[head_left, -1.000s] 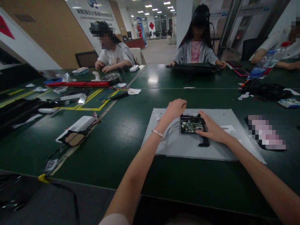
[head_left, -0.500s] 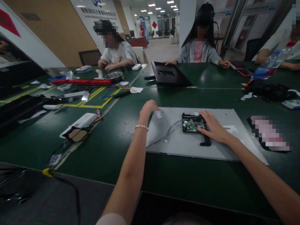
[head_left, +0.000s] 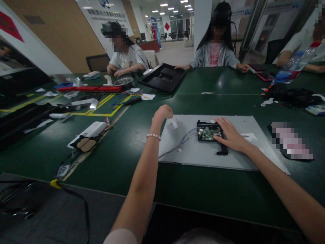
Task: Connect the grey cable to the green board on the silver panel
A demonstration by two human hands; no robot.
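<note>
A grey metal-backed panel (head_left: 188,156) lies flat on the table in front of me. At its far left corner my left hand (head_left: 163,113) is closed, fingers curled down, with a small white strip (head_left: 175,124) at its fingertips; the exact pinch is hidden. My right hand (head_left: 231,136) lies with fingers stretched and apart over the right side of a black bracket (head_left: 222,149). Its thumb touches the green circuit board (head_left: 208,134) in that bracket. Grey cables (head_left: 186,138) run left from the board across the panel.
A phone (head_left: 291,140) lies right of the panel. Leftward is a white boxy device (head_left: 88,135) with a black cable. Across the table, a person's hand touches a black frame (head_left: 165,78). Plastic bottles (head_left: 291,67) and a black bundle (head_left: 294,98) sit at far right.
The person across has moved the black frame leftward and laid it flatter. The white strip by my left hand has shifted slightly right. My right hand stays on the bracket.
</note>
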